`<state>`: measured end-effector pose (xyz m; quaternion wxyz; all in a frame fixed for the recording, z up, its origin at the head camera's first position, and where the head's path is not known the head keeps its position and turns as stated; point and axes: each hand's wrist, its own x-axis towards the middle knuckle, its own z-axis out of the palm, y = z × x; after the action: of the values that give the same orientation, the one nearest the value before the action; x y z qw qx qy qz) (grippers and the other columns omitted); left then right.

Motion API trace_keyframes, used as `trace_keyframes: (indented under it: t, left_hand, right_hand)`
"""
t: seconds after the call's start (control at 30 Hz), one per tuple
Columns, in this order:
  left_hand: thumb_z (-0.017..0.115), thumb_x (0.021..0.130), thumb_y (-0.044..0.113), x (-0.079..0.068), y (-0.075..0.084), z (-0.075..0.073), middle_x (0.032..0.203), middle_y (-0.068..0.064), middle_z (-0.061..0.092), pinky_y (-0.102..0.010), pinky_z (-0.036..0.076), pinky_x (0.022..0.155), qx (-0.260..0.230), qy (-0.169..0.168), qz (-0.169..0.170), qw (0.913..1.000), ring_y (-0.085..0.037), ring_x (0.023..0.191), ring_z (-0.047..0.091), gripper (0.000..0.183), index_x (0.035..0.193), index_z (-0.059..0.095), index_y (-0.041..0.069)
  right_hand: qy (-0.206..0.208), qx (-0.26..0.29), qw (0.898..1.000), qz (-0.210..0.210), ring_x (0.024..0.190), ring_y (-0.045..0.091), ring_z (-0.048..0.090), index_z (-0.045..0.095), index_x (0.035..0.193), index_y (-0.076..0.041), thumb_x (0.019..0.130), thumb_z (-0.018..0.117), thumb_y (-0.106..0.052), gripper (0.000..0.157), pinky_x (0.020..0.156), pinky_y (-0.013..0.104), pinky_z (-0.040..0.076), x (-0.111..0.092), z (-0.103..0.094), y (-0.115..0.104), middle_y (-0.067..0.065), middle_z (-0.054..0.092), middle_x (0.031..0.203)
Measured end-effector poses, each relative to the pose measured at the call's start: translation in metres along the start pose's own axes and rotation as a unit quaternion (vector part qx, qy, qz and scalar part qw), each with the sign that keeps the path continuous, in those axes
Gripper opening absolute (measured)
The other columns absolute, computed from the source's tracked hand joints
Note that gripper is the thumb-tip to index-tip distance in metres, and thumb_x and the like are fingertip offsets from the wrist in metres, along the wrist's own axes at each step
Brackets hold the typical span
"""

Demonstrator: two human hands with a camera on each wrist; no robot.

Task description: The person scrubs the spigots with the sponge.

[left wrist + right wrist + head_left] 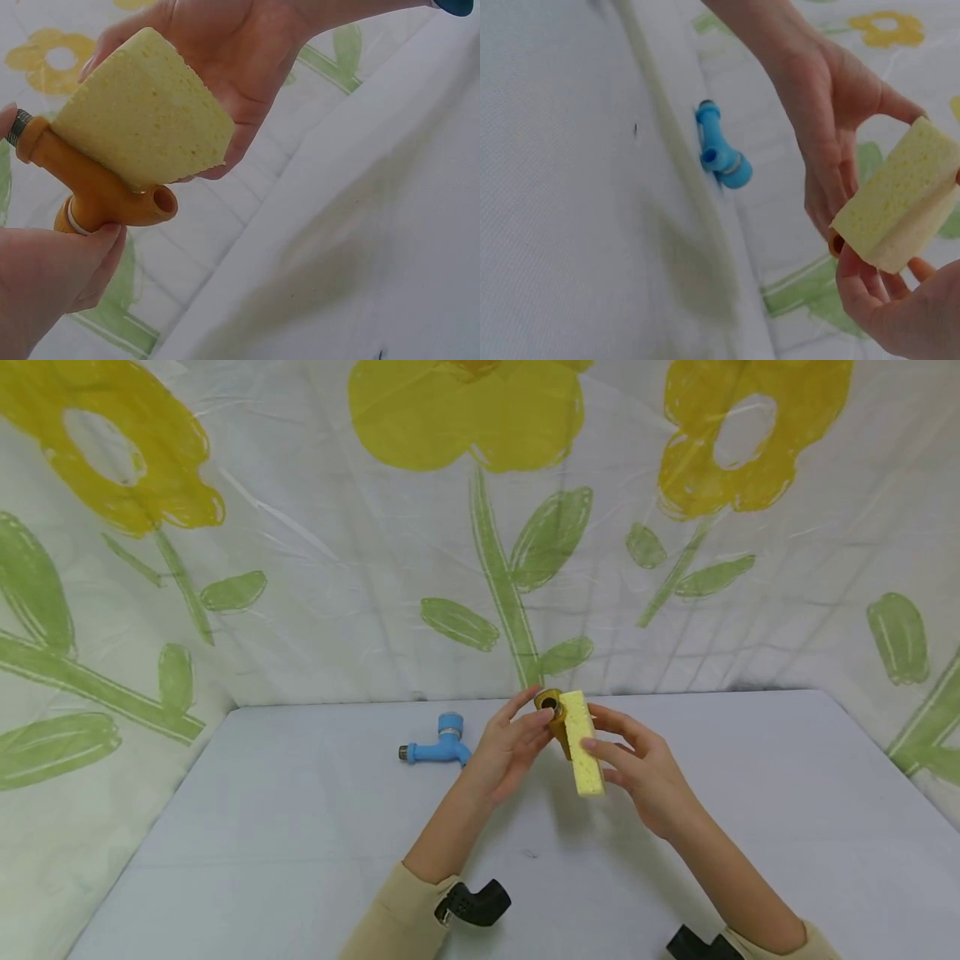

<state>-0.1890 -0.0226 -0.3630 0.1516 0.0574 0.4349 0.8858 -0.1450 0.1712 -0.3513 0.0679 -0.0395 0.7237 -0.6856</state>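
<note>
My left hand (514, 745) grips an orange-brown plastic faucet (105, 187) with a threaded metal end, raised above the table. In my right hand (647, 775) a pale yellow sponge (583, 745) is pinched between thumb and fingers. The sponge's flat face lies against the faucet's body in the left wrist view. From the right wrist view, the sponge (900, 199) hides most of the faucet, leaving only its spout opening (837, 243) in sight.
A blue faucet (442, 745) lies on the white table (300, 827), left of my hands. Behind the table hangs a white sheet (300, 568) with painted yellow flowers and green leaves. Black wrist mounts (480, 903) sit by both sleeves.
</note>
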Motion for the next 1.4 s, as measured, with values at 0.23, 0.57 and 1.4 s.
trace_keyframes:
  t: [0.23,0.57,1.4]
  left_hand:
    - [0.057,0.099,0.009,-0.0004,0.0007,-0.0037,0.128,-0.007,0.064,-0.040,0.054,0.106,0.038,0.002,-0.005,0.9993,-0.014,0.104,0.068,0.067,0.162,0.035,0.003]
    - [0.059,0.099,0.010,0.0035,-0.0008,-0.0089,0.124,-0.006,0.063,-0.065,0.046,0.114,0.055,-0.008,-0.007,0.9984,-0.017,0.103,0.066,0.064,0.160,0.040,0.006]
    - [0.066,0.098,0.000,0.0033,-0.0026,-0.0085,0.148,-0.018,0.044,-0.044,0.058,0.099,0.144,-0.018,-0.023,0.9892,-0.023,0.112,0.064,0.066,0.159,0.044,0.014]
  right_hand:
    - [-0.012,0.017,1.000,-0.003,0.115,0.009,0.063,0.044,0.159,-0.004,0.105,0.063,-0.016,0.059,0.091,0.029,0.058,0.0012,-0.0001,0.0006,0.015,0.043,0.151]
    - [-0.026,0.052,0.998,0.005,0.118,0.009,0.061,0.039,0.161,-0.002,0.106,0.059,-0.018,0.061,0.091,0.029,0.059,0.0013,-0.0020,-0.0013,0.011,0.045,0.153]
    - [-0.023,0.024,0.999,-0.017,0.114,0.007,0.064,0.037,0.162,-0.002,0.106,0.058,-0.014,0.061,0.091,0.025,0.059,-0.0013,-0.0087,-0.0057,0.019,0.039,0.154]
